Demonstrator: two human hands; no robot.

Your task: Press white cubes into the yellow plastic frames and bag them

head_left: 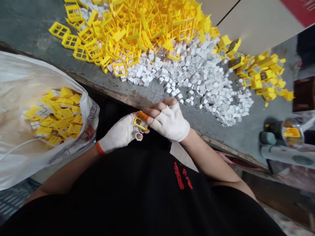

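Observed: both my hands are held close to my body, at the near edge of the surface [29, 23] and clear of it. Between them is one small yellow frame [140, 122] with a pale insert showing in its opening. The left hand [120, 133], gloved with the fingertips bare, is closed round the frame's left and near sides. The right hand [171, 123], also gloved, has its fingers curled and meets the frame from the right. An orange-capped fingertip [142, 115] lies on the frame's far edge; I cannot tell which hand it belongs to. The frame's face is turned up and its longer side runs roughly left to right, so it bridges the two hands, both touching it. Far of the hands lie a heap of loose yellow frames [137, 26] and a spread of white blocks [201, 75]. A bag [17, 85] on the left holds yellow pieces [56, 114].
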